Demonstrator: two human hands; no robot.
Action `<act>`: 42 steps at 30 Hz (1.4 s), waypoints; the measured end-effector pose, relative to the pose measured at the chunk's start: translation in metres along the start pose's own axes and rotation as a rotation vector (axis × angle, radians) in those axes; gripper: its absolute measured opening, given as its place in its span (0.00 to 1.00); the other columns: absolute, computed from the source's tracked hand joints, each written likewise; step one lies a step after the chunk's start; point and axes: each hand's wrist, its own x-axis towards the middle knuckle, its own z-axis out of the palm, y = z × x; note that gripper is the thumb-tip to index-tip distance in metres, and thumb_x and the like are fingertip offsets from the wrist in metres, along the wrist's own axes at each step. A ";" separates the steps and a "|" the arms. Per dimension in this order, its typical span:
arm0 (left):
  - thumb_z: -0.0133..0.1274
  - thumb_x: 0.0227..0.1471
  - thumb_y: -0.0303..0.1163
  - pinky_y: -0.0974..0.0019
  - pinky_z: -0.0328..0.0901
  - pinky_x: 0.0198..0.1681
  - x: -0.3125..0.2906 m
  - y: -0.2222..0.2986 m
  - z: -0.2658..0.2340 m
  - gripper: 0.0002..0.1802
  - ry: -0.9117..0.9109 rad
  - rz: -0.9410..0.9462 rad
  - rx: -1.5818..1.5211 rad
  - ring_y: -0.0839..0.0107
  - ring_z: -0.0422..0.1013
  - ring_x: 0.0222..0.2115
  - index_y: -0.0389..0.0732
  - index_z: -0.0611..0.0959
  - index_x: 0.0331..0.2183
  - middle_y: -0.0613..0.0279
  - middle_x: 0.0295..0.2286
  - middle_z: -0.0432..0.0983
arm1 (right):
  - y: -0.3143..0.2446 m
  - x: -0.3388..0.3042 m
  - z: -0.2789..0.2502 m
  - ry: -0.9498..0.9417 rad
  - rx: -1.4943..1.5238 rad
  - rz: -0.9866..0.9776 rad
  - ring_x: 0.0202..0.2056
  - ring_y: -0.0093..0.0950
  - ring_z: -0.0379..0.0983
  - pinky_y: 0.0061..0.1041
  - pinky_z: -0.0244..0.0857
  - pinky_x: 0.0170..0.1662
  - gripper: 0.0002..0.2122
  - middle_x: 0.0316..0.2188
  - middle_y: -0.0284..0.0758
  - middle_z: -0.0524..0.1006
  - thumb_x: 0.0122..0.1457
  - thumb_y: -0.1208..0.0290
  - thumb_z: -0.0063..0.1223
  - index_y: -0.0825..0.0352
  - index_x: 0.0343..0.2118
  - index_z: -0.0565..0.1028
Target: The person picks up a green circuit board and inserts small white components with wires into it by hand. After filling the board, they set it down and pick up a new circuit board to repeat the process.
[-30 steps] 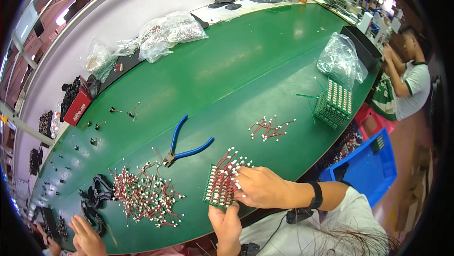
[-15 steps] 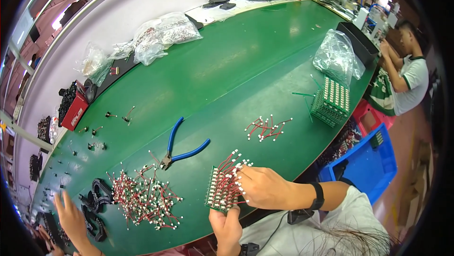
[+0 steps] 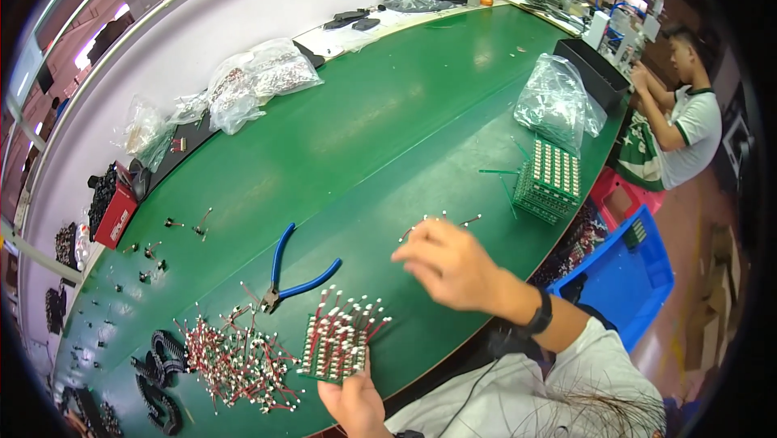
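My left hand [image 3: 354,402] grips the lower edge of a green circuit board panel [image 3: 325,368]. Rows of white connectors cover the panel, and short red cables with white plugs stand up from it. To its right, my right hand [image 3: 453,264] is raised above the table, fingers bent and apart, nothing visible in them. It partly covers a small group of red cables [image 3: 468,220]. Left of the panel lies a big heap of red cables with white plugs [image 3: 239,361]. Blue-handled cutters [image 3: 314,283] lie with handles spread behind the panel.
At the right edge stand stacked green boards [image 3: 552,179], with a plastic bag [image 3: 552,98] behind. A blue bin [image 3: 639,280] sits below the table edge, near a seated person [image 3: 692,122]. Black ribbed strips [image 3: 154,377] and a red box [image 3: 117,215] are at left.
My right hand has left the panel and moved up over the small cable group. My left hand has shifted left with the panel. Another person's hand at lower left is gone from view.
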 end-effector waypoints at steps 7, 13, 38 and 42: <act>0.39 0.39 0.12 0.46 0.64 0.57 0.002 0.007 0.011 0.34 0.037 -0.023 -0.051 0.54 0.72 0.47 0.29 0.66 0.54 0.46 0.47 0.72 | 0.050 0.010 0.003 -0.290 -0.156 -0.079 0.39 0.32 0.68 0.30 0.67 0.39 0.09 0.36 0.31 0.70 0.45 0.76 0.63 0.57 0.31 0.80; 0.39 0.40 0.12 0.44 0.64 0.57 0.003 0.011 0.004 0.35 0.050 -0.073 -0.081 0.53 0.71 0.49 0.29 0.66 0.54 0.45 0.48 0.71 | 0.056 0.031 0.016 -0.317 -0.064 -0.265 0.38 0.36 0.68 0.35 0.65 0.39 0.05 0.31 0.35 0.71 0.52 0.79 0.55 0.65 0.29 0.71; 0.40 0.43 0.11 0.48 0.60 0.60 0.039 -0.014 0.070 0.31 0.123 -0.028 -0.095 0.57 0.69 0.50 0.33 0.68 0.53 0.51 0.48 0.71 | 0.013 0.037 0.012 -0.384 0.694 0.093 0.25 0.25 0.76 0.24 0.68 0.28 0.04 0.25 0.38 0.78 0.55 0.78 0.58 0.70 0.33 0.77; 0.40 0.43 0.12 0.52 0.63 0.57 0.038 -0.017 0.068 0.30 0.093 0.003 -0.060 0.57 0.69 0.50 0.32 0.68 0.52 0.50 0.47 0.71 | 0.010 0.025 0.020 -0.313 0.621 -0.105 0.24 0.36 0.73 0.31 0.67 0.26 0.06 0.26 0.39 0.74 0.51 0.81 0.56 0.69 0.33 0.75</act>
